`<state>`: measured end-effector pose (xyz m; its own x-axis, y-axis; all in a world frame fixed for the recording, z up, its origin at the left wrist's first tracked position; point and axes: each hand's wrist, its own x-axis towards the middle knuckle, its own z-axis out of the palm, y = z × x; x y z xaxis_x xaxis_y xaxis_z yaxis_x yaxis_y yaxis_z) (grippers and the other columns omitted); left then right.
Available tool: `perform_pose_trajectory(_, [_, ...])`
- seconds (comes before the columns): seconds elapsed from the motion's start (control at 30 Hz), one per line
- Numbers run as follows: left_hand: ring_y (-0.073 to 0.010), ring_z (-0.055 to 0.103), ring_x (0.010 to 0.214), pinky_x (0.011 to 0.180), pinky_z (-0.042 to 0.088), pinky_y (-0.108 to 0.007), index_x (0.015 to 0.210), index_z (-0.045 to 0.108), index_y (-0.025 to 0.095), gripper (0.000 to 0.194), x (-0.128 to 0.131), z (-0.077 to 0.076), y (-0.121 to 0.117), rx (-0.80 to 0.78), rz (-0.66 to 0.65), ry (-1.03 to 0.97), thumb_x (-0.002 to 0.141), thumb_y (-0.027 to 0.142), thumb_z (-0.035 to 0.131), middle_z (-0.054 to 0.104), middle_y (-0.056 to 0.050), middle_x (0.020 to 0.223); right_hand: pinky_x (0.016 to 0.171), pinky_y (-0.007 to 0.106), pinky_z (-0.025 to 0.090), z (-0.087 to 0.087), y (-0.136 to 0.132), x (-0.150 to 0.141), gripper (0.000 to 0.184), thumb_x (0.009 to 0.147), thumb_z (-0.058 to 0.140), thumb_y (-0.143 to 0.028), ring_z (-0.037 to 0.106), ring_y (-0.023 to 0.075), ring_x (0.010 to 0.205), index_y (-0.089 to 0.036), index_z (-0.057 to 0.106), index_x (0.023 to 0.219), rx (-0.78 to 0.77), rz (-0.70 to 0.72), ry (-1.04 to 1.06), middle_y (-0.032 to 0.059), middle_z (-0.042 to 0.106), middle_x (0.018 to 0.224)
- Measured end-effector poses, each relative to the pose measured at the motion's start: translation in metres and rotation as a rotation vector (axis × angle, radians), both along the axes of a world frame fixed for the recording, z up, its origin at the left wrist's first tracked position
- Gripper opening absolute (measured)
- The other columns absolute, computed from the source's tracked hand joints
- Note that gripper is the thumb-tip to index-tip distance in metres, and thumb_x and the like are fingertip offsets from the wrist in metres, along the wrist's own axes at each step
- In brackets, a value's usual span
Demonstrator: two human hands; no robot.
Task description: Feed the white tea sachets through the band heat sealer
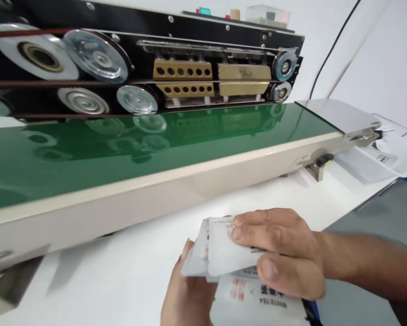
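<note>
Several white tea packets lie in a loose, fanned stack between my two hands, low in the head view. One packet nearest me bears red marks and the words "WHITE TEA", upside down. My left hand is closed around the stack from below and the left; most of its fingers are hidden behind the packets. On top, my right hand presses its fingers and thumb on the packets. The stack is in front of the pale side rail of a machine, apart from it.
A band sealing machine with metal wheels and brass-coloured blocks stands at the back. Its green conveyor belt runs across, with a pale rail along the front. At the right are a metal end plate and clear plastic trays.
</note>
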<state>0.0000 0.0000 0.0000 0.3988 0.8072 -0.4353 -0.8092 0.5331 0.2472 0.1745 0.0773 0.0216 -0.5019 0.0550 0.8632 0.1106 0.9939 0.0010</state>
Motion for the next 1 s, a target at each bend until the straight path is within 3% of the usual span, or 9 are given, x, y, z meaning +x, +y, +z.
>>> perform_pose_trajectory(0.07, [-0.0152,0.068,0.06,0.062,0.057,-0.025,0.085,0.079,0.028,0.024,-0.006,-0.006,0.0,-0.022,0.014,-0.085,0.074,0.05,0.078,0.074,0.005,0.067,0.087,0.034,0.064,-0.007,0.001,-0.009,0.012,0.094,0.059,-0.021,0.07,0.0179,0.09,-0.016,0.052,0.103,-0.002,-0.003,0.0,0.0095,0.066,0.093])
perform_pose_trajectory(0.13, [-0.015,0.068,0.06,0.061,0.056,-0.024,0.095,0.079,0.027,0.032,-0.008,-0.009,0.001,0.066,0.015,-0.157,0.078,0.052,0.072,0.073,0.003,0.069,0.089,0.038,0.063,-0.01,0.0,-0.012,0.013,0.096,0.054,-0.018,0.069,0.0195,0.093,-0.015,0.052,0.108,-0.062,0.015,-0.084,0.0107,0.067,0.095])
perform_pose_trajectory(0.27, [-0.0241,0.071,0.075,0.069,0.058,-0.034,0.11,0.075,0.024,0.045,0.001,-0.008,0.005,0.183,0.047,-0.119,0.078,0.056,0.068,0.075,-0.004,0.088,0.101,0.046,0.054,-0.011,-0.002,-0.007,0.03,0.098,0.051,-0.018,0.063,0.0225,0.109,-0.012,0.044,0.127,-0.309,0.075,-0.292,0.0131,0.067,0.107])
perform_pose_trajectory(0.37, [-0.0286,0.071,0.083,0.074,0.059,-0.039,0.1,0.077,0.021,0.038,0.01,-0.006,0.008,0.189,0.131,-0.012,0.08,0.051,0.067,0.075,-0.006,0.085,0.106,0.052,0.045,-0.017,-0.003,-0.003,0.044,0.099,0.053,-0.033,0.056,0.0267,0.119,-0.01,0.038,0.134,-0.431,0.105,-0.38,0.0179,0.062,0.118])
perform_pose_trajectory(0.5, [-0.0272,0.071,0.084,0.077,0.059,-0.037,0.093,0.075,0.022,0.031,0.015,-0.004,0.01,0.145,0.17,0.132,0.075,0.048,0.074,0.075,-0.003,0.082,0.107,0.057,0.037,-0.028,-0.004,-0.003,0.082,0.087,0.06,-0.063,0.049,0.033,0.126,-0.013,0.028,0.143,-0.516,0.102,-0.364,0.0202,0.053,0.129])
perform_pose_trajectory(0.63, [-0.0237,0.071,0.089,0.081,0.057,-0.033,0.104,0.067,0.025,0.038,0.015,-0.005,0.01,0.087,0.29,0.213,0.07,0.036,0.081,0.075,0.0,0.099,0.109,0.054,0.033,-0.032,-0.004,-0.006,0.104,0.072,0.063,-0.08,0.049,0.033,0.126,-0.017,0.025,0.145,-0.571,0.114,-0.334,0.019,0.051,0.131])
perform_pose_trajectory(0.77, [-0.0261,0.066,0.107,0.087,0.055,-0.035,0.123,0.053,0.028,0.045,0.015,-0.009,0.008,0.132,0.268,0.199,0.082,0.031,0.07,0.072,-0.003,0.113,0.109,0.057,0.03,-0.036,-0.005,-0.008,0.109,0.065,0.062,-0.087,0.048,0.0358,0.124,-0.019,0.03,0.143,-0.62,0.102,-0.293,0.0183,0.05,0.131])
perform_pose_trajectory(0.87, [-0.0284,0.061,0.117,0.089,0.053,-0.037,0.134,0.044,0.031,0.057,0.016,-0.011,0.007,0.152,0.259,0.173,0.083,0.029,0.069,0.069,-0.003,0.121,0.106,0.058,0.033,-0.038,-0.005,-0.009,0.106,0.064,0.062,-0.088,0.049,0.0358,0.122,-0.02,0.033,0.14,-0.625,0.105,-0.261,0.0171,0.051,0.128])
perform_pose_trajectory(1.0, [-0.0297,0.058,0.121,0.091,0.052,-0.038,0.143,0.034,0.034,0.069,0.017,-0.008,0.006,0.172,0.264,0.134,0.083,0.027,0.068,0.068,-0.003,0.121,0.104,0.055,0.038,-0.031,-0.009,-0.01,0.091,0.068,0.066,-0.082,0.052,0.0322,0.116,-0.019,0.045,0.13,-0.642,0.067,-0.227,0.0142,0.054,0.12])
